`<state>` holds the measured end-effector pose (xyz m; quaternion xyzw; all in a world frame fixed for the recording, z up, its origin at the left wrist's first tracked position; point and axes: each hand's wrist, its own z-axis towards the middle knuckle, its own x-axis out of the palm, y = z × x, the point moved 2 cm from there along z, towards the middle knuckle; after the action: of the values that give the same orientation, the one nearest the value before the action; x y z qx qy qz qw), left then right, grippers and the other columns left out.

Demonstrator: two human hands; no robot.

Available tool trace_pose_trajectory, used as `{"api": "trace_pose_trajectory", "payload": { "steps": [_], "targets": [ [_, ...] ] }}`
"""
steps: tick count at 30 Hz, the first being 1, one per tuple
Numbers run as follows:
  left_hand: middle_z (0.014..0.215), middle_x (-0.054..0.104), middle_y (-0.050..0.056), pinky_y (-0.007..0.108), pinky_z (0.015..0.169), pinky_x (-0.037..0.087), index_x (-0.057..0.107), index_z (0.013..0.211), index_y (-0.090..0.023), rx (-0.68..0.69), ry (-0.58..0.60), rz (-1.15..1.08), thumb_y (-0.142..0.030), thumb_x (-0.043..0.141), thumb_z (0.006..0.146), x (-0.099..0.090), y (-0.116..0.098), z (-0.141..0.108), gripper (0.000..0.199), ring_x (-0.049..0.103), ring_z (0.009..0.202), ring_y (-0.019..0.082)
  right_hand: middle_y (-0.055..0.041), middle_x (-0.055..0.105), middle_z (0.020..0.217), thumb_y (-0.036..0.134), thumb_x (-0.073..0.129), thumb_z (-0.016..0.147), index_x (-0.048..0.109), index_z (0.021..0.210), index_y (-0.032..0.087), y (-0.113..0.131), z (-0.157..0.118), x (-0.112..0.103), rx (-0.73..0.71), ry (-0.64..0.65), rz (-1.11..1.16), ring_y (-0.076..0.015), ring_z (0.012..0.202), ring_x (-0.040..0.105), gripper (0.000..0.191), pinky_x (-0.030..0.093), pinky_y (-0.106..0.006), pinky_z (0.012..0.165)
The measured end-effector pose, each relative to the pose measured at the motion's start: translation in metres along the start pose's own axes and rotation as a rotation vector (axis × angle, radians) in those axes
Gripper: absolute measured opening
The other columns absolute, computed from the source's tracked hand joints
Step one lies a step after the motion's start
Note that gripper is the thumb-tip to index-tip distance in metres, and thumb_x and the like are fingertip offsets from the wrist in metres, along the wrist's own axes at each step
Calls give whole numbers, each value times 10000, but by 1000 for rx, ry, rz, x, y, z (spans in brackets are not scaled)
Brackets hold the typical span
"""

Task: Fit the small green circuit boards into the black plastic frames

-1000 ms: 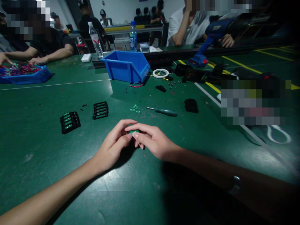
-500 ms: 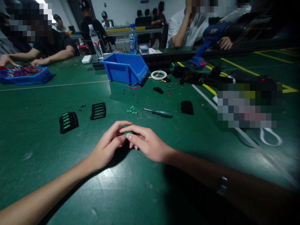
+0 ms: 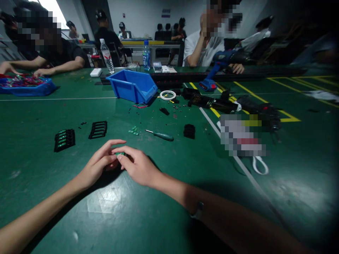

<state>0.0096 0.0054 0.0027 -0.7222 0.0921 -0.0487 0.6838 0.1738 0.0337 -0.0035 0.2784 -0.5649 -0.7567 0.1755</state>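
Observation:
My left hand [image 3: 99, 164] and my right hand [image 3: 140, 165] meet above the green table, fingertips together around a small green circuit board [image 3: 120, 154]. Both thumbs press on the board, and the fingers hide most of what lies beneath it. Beyond them lie several small green boards [image 3: 134, 130] and a green-handled screwdriver [image 3: 162, 136]. Off to the left are a black slotted frame [image 3: 98, 129] and a black holder [image 3: 64, 140] with green boards in its slots. A stack of black parts [image 3: 189, 131] rests right of the screwdriver.
A blue bin [image 3: 132, 86], a white tape ring [image 3: 167, 95] and scattered screws lie farther back. Two bottles and a blue drill [image 3: 212, 76] stand behind. A person at the left reaches into a blue tray [image 3: 34, 88]; another sits across the table.
The camera view has turned to the right, so the hands and table items appear farther left. Both hands keep nearly the same pose around the small board.

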Motion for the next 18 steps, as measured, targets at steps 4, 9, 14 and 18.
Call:
{"api": "trace_pose_trajectory", "payload": {
  "steps": [4, 9, 14, 18],
  "targets": [
    [719, 476, -30, 210, 520, 286, 507, 1382, -214, -39, -15, -8, -304, 553, 898, 1, -4, 1, 494, 392, 593, 112, -53, 723, 1116, 231, 491, 1018, 657, 1277, 210, 3, 2, -1, 11, -18, -28, -152, 875, 658, 308, 508, -270, 792],
    [778, 515, -6, 233, 568, 316, 516, 1377, -206, -88, -19, 7, -321, 551, 906, -4, -3, -2, 486, 426, 653, 134, -60, 733, 1076, 198, 489, 1009, 671, 1259, 189, 10, 3, 0, -20, -17, -35, -148, 839, 659, 310, 507, -265, 776],
    [818, 535, 0, 251, 598, 320, 524, 1363, -218, -68, 8, 0, -318, 526, 937, -10, 4, -4, 438, 408, 675, 136, -51, 731, 1006, 225, 505, 1011, 680, 1242, 197, 10, 5, 3, -11, -8, -23, -156, 826, 656, 292, 509, -279, 775],
    [722, 478, -21, 247, 565, 277, 524, 1353, -216, -43, 66, -7, -331, 501, 954, -11, 4, -2, 416, 380, 642, 135, -32, 698, 894, 253, 504, 1019, 674, 1252, 192, 3, 7, 5, 10, -1, 18, -141, 768, 632, 295, 497, -270, 743]
  ]
}}
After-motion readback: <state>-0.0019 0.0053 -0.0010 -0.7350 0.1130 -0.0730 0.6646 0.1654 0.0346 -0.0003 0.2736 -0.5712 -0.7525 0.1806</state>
